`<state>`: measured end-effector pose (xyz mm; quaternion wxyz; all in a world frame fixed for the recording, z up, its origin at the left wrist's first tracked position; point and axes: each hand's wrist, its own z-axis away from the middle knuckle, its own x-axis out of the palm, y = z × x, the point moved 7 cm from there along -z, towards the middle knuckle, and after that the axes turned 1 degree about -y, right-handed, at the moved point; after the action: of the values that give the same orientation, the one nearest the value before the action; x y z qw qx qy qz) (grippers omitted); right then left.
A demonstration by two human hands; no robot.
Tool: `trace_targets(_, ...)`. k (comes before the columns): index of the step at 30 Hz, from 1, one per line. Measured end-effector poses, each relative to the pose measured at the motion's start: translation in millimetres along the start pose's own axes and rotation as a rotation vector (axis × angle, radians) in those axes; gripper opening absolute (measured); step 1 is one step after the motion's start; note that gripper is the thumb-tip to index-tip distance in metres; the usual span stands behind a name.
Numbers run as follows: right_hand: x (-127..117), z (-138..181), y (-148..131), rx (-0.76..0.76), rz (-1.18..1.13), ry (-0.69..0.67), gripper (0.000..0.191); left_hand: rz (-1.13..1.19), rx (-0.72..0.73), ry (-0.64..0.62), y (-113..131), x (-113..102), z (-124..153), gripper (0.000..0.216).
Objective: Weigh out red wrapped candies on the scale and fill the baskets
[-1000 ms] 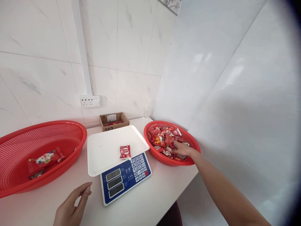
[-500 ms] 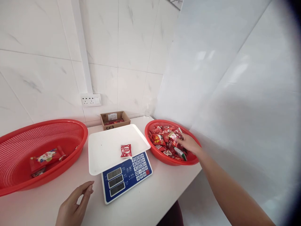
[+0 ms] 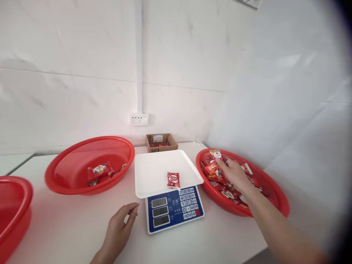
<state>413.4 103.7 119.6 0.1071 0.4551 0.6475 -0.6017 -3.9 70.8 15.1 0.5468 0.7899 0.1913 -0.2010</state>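
Note:
My right hand (image 3: 233, 171) pinches a small wrapped candy (image 3: 216, 154) with a gold top and a white round mark, held just above the right red basket (image 3: 210, 193). Red candy packets (image 3: 213, 169) fill much of that basket. On the white pan (image 3: 154, 170) of a blue digital scale (image 3: 176, 205) lies one red candy packet (image 3: 173, 180), close to the front edge. Left of the scale is my left hand (image 3: 120, 222), thumb and forefinger tips together around a gap, with nothing visible in them. The scale's display digits are too faint to read.
Behind the scale stands a cardboard box (image 3: 162, 148) with red packets inside. To the left, a red basket (image 3: 68, 191) holds a few packets (image 3: 100, 170). Another red basket (image 3: 26, 190) is cut off by the left edge. A clear bottle (image 3: 198, 136) stands near the wall.
The view has swung left, bringing another basket into sight. My right hand has lifted a candy from the pile towards the basket's far rim. My left hand keeps its pose beside the scale.

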Motion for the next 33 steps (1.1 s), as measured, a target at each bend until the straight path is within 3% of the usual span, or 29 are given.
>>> trace_targets(5, 77, 7, -56, -0.164, 0.004, -0.253, 0.038, -0.029, 0.015, 0.008, 6, -3, 1, 0.029)
trace_targets(8, 97, 7, -69, -0.188, 0.08, -0.286, 0.038, -0.029, 0.015, 0.01, 6, -5, 2, 0.029)
trace_targets(13, 90, 3, -72, -0.159, 0.191, -0.205, 0.035, -0.017, -0.001, -0.003, 3, -3, 4, 0.028)
trace_targets(20, 105, 15, -69, -0.174, 0.381, -0.269, 0.044, -0.015, 0.013, -0.035, 3, 1, 5, 0.027)
trace_targets(25, 111, 9, -59, -0.109, 0.346, -0.286, 0.049, -0.016, -0.003, -0.06, 2, 3, 5, 0.028)
trace_targets(29, 109, 7, -55, -0.108, 0.305, -0.281, 0.037, -0.001, -0.021, -0.083, 0, 5, 6, 0.028)
trace_targets(33, 106, 17, -62, -0.217, 0.237, -0.211, 0.039, 0.008, -0.009, -0.082, -1, 5, 6, 0.028)
